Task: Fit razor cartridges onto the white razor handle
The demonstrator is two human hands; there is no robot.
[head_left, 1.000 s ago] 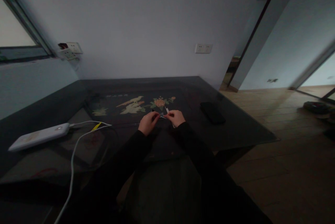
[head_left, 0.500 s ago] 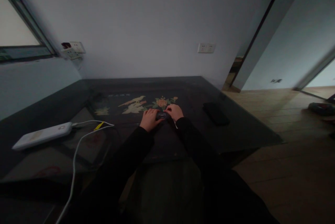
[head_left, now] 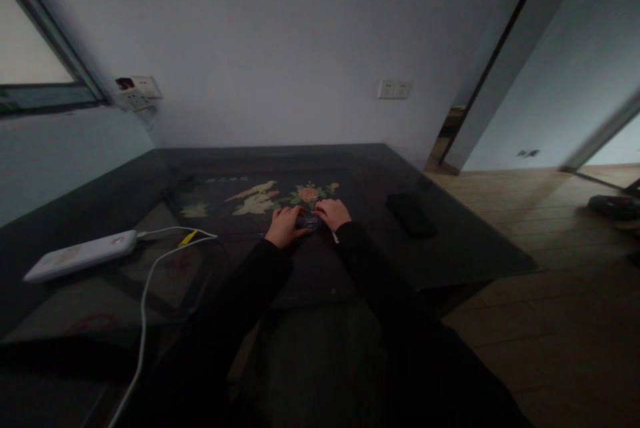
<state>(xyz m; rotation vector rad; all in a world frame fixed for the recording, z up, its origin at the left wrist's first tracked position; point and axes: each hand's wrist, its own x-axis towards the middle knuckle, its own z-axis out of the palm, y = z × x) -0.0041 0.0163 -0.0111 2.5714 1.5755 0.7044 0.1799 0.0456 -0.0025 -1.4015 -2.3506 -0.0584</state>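
Note:
My left hand [head_left: 285, 225] rests on the dark table and grips the left side of a small dark rectangular object [head_left: 308, 222], thumb near and fingers far. Pale markings show on the object's upper face; its kind is too small and dim to tell. At the right end of it, my right hand [head_left: 333, 213] is closed, with thumb and fingertips pinched together. What lies in that pinch is hidden. A short thin white piece [head_left: 335, 237] sticks out below the right hand, by the sleeve cuff.
The dark glass-topped table [head_left: 470, 241] bears a bird-and-flower picture [head_left: 260, 198]. A white power bank [head_left: 83, 255] with a white cable [head_left: 143, 308] and yellow tag [head_left: 189, 238] lies left. A black flat object [head_left: 411, 215] lies right. Wall sockets [head_left: 395, 89] are behind.
The right fingers have shifted slightly and curl lower over the right end of the small dark object. The left hand keeps its hold; the view has tipped a little.

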